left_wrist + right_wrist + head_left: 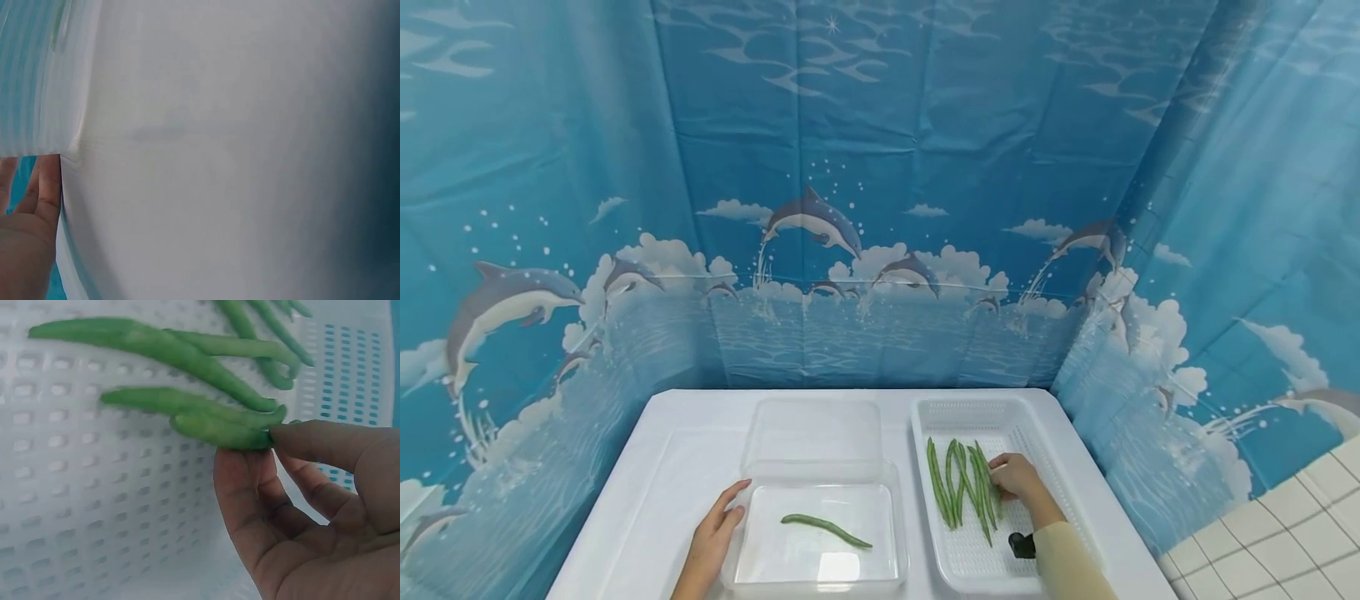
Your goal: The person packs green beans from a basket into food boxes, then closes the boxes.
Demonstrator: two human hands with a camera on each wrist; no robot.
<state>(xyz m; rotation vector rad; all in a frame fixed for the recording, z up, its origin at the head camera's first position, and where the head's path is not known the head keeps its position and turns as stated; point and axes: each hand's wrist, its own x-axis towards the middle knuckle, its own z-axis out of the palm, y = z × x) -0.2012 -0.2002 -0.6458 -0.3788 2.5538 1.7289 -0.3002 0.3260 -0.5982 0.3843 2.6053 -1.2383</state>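
Pinches one green bean near its end with the thumb and fingertips of the right hand, at three o'clock of the loose beans in the white perforated basket. Takes hold by the end, probably to part one slim piece from its neighbours. Cannot tell whether the bean lying just beside is caught in the same pinch.

Rests the left hand at nine o'clock of the clear container, fingers loosely extended along the side wall and wrapped round nothing, apparently to steady so light a vessel. Holds both hands well apart, one to each vessel.

Note a single bean near the middle of the container, slanting from ten to four o'clock, flat and away from the walls. Find the basket just beside, at two o'clock of the container, with beans pointing roughly from eleven to five o'clock, an alignment presumably handy for reaching ends from the side.

See a translucent panel, perhaps a lid, at twelve o'clock of the container on the white bench, likely put there to leave the container's top uncovered. Observe a small black object at six o'clock of the right hand, probably worn gear beside the sleeve.
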